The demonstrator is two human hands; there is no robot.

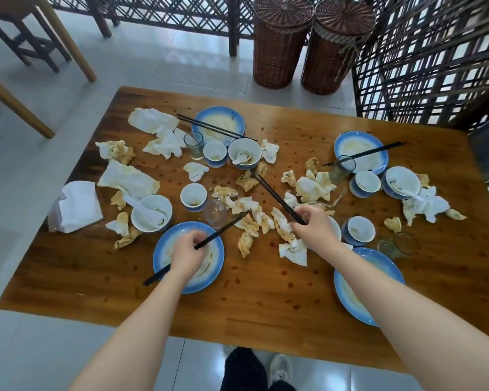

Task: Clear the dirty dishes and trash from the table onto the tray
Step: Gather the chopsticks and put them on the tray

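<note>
A wooden table (266,300) is strewn with dirty dishes and crumpled napkins (314,187). My left hand (187,251) grips a pair of black chopsticks (226,228) above a blue-rimmed plate (164,261) at the near left. My right hand (314,230) grips a second pair of black chopsticks (274,193) that points toward the table's middle. Another blue plate (347,292) lies partly under my right forearm. White bowls (151,213) with spoons, small cups (194,196) and glasses (215,213) stand among the napkins. No tray is in view.
Two more plates with chopsticks across them sit at the far side (219,122) and far right (360,149). A white paper bag (75,206) lies at the left edge. Two wicker baskets (280,43) and lattice screens stand behind the table; wooden furniture legs are at the far left.
</note>
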